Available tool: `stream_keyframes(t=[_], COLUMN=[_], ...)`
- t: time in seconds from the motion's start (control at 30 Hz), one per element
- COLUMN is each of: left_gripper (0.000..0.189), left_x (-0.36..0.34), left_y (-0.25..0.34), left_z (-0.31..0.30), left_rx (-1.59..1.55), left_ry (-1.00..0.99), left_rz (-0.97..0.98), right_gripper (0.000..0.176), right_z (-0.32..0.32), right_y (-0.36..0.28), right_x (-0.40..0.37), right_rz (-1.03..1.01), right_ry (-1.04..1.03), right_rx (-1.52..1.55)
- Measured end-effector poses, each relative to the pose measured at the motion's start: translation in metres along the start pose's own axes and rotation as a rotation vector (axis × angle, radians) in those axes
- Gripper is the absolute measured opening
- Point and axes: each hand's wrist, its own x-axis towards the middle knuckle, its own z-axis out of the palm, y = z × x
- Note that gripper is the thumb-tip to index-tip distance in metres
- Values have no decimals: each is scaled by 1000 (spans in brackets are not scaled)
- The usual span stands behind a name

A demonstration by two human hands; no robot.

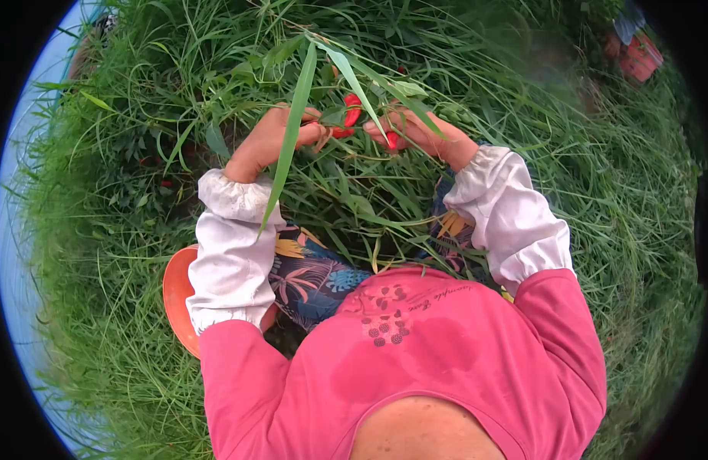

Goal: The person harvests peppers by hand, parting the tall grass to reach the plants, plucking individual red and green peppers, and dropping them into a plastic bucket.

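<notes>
Both my hands reach forward into tall grass and a low leafy plant. My left hand (271, 138) has its fingers pinched on a red chilli (340, 132) and a stem. My right hand (417, 132) is closed around another red chilli (390, 140), with grass blades lying across it. A third red chilli (353, 110) hangs on the plant between and just above the two hands. A long green grass blade (291, 138) crosses in front of my left wrist. White sleeve covers over a pink shirt cover both my arms.
An orange basin (176, 295) sits on the grass under my left elbow. More red chillies (165, 184) show in the leaves at left. At the far top right stands a red container (639, 55) beside another person. Dense grass surrounds everything.
</notes>
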Motion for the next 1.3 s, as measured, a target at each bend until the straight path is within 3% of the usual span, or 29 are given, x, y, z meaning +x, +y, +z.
stream_keyframes(t=[0.1,0.13,0.17,0.23,0.3,0.33,0.4,0.43,0.5,0.63,0.77,0.97,1.03,1.1,1.17,1.23,1.3], left_gripper=[24,23,23,20,20,21,22,22,22,26,29,28,25,27,23,19,15], left_x=[3,1,4,13,11,8,5,3,-1,-6,-12,-26,-39,-42,-65,-73,-64], left_y=[29,45,39,24,17,19,16,14,12,14,35,27,15,22,17,13,7], left_z=[-5,1,-1,-1,2,3,3,1,-5,-11,-7,-7,-10,-36,-58,-52,-35], left_rx=[235,274,275,299,141,-46,-307,-305,-473,-512,-624,-657,-677,-863,-985,-1170,-1164], left_ry=[52,138,141,191,190,175,136,139,-57,-129,-310,-444,-357,-471,-291,-87,-29], left_rz=[-107,-70,-72,206,280,132,-75,-75,-143,-199,-128,-265,-127,358,371,202,96], right_gripper=[36,20,20,19,22,24,30,30,31,32,32,34,31,31,38,40,43], right_z=[3,-7,-14,-22,-26,-25,-29,-26,-18,-15,-13,-14,-17,-49,-66,-65,-63], right_y=[-7,-8,-1,17,25,26,23,22,21,20,12,16,17,18,19,21,17], right_x=[4,6,13,23,23,23,23,21,15,11,1,2,0,0,8,16,21], right_rz=[82,93,93,15,19,4,-20,-21,1,10,-18,-41,-24,-135,-188,-215,-247], right_ry=[30,-4,-8,-92,-124,-87,-287,-290,-233,-248,-311,-394,-331,-324,-277,-342,-424], right_rx=[13,90,89,300,339,351,332,331,300,221,248,185,277,551,635,662,691])
